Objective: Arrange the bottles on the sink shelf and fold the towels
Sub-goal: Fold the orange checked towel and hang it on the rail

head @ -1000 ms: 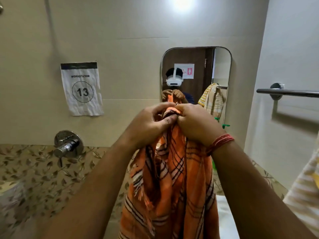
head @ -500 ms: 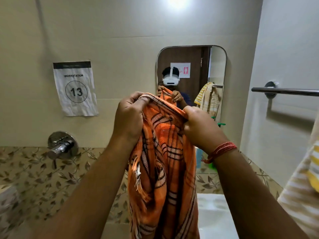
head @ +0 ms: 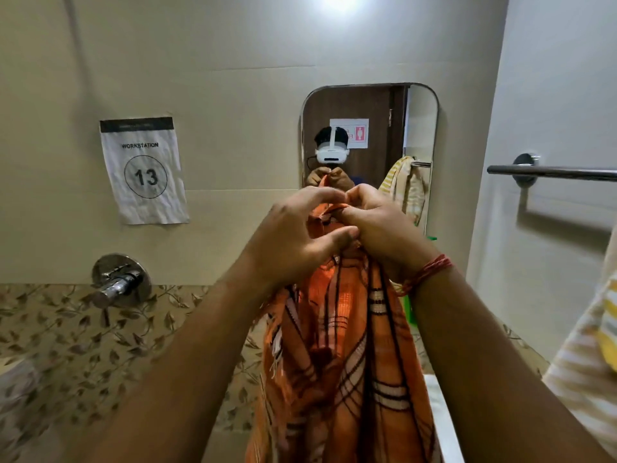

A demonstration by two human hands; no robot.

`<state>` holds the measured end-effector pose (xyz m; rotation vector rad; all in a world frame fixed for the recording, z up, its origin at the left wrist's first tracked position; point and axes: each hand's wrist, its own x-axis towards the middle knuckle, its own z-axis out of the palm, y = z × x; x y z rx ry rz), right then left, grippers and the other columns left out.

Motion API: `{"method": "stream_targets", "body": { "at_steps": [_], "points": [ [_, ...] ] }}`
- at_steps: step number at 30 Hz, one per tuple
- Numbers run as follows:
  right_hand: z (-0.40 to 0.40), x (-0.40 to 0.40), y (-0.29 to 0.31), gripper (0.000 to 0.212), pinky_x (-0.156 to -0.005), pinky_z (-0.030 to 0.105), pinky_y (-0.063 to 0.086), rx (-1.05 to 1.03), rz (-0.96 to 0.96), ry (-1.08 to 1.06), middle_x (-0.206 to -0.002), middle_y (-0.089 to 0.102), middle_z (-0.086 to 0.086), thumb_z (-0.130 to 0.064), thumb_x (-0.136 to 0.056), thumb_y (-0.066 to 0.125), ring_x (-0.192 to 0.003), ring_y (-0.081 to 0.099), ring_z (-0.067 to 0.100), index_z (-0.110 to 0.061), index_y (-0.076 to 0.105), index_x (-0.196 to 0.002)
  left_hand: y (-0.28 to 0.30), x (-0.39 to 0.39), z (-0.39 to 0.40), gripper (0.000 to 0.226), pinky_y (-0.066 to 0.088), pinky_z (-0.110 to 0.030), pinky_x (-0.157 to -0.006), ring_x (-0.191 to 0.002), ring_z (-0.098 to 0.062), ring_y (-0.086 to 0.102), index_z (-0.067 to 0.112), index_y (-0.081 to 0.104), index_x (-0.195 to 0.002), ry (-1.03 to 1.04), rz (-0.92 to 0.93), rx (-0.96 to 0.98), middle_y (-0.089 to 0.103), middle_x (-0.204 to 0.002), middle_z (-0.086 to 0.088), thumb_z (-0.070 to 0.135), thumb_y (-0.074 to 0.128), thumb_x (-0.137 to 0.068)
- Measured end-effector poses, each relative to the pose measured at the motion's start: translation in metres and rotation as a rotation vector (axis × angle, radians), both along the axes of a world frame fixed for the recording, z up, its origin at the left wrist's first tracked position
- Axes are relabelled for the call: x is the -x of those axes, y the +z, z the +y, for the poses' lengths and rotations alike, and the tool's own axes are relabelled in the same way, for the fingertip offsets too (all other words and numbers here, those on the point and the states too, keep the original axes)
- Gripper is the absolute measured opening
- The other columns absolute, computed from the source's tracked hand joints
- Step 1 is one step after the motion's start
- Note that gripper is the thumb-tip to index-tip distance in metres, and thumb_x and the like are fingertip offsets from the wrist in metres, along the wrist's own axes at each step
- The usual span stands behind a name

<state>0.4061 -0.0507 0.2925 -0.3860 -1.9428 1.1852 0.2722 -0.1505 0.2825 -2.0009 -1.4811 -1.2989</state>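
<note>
Orange striped towel held up at chest height before mirror, hanging down between forearms. Right hand pinching bunched top edge, fingers curled round cloth. Left hand alongside, touching right; fingers and thumb curved toward same edge, grip unclear. Yellow striped towel at right edge, below towel rail. Tap on wall, left.

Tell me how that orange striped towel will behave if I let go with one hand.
Probably floppy: the orange striped towel hangs in loose vertical folds. Likely light, since its thin weave looks almost see-through. One released corner would likely drop and swing from the right hand.
</note>
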Motion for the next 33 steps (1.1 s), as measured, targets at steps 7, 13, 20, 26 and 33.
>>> {"method": "stream_targets", "body": {
  "at_steps": [7, 13, 20, 26, 33],
  "points": [
    [0.006, -0.010, 0.001, 0.006, -0.056, 0.020, 0.055, 0.060, -0.007, 0.001, -0.089, 0.064, 0.004, -0.021, -0.097, 0.059, -0.065, 0.067, 0.009, -0.017, 0.055, -0.100, -0.009, 0.008, 0.010, 0.020, 0.051, -0.015, -0.067, -0.079, -0.004, 0.064, 0.018, 0.065, -0.106, 0.042, 0.042, 0.081, 0.066, -0.098, 0.005, 0.028, 0.072, -0.090],
    [0.004, -0.009, -0.002, 0.025, -0.074, 0.028, 0.058, -0.382, -0.172, -0.066, -0.101, 0.064, 0.002, -0.038, -0.092, 0.066, -0.088, 0.067, 0.017, -0.024, 0.056, -0.110, -0.009, 0.008, 0.011, 0.014, 0.051, -0.015, -0.060, -0.070, -0.004, 0.064, 0.021, 0.066, -0.086, -0.013, -0.329, 0.042, 0.065, -0.076, 0.008, 0.026, 0.056, -0.095],
    [-0.002, -0.002, -0.019, 0.018, -0.088, 0.035, 0.051, -0.934, -0.210, -0.609, -0.114, 0.052, 0.006, -0.011, -0.096, 0.053, -0.100, 0.053, 0.023, -0.015, 0.066, -0.108, 0.005, 0.015, 0.008, 0.018, 0.040, -0.007, -0.051, -0.064, 0.010, 0.054, 0.031, 0.055, -0.082, 0.119, -0.464, -0.131, 0.058, -0.073, 0.015, 0.029, 0.053, -0.100],
    [0.012, -0.018, -0.021, 0.019, -0.079, 0.018, 0.042, -0.643, -0.322, -0.595, -0.111, 0.054, 0.004, -0.005, -0.094, 0.050, -0.097, 0.056, 0.022, -0.014, 0.056, -0.109, 0.023, 0.047, -0.014, 0.010, 0.041, 0.001, -0.066, -0.080, 0.016, 0.057, 0.020, 0.060, -0.105, 0.320, -0.466, -0.285, 0.062, -0.091, 0.015, 0.023, 0.063, -0.096],
    [0.007, 0.011, 0.005, 0.015, -0.054, 0.010, 0.028, -0.718, -0.247, -0.486, -0.072, 0.044, -0.016, -0.010, -0.094, 0.052, -0.064, 0.040, -0.006, -0.024, 0.048, -0.098, -0.003, 0.012, 0.009, 0.027, 0.052, -0.025, -0.075, -0.087, -0.003, 0.066, 0.022, 0.072, -0.110, -0.025, -0.157, 0.142, 0.073, -0.096, 0.010, 0.031, 0.065, -0.086]
  ]
}}
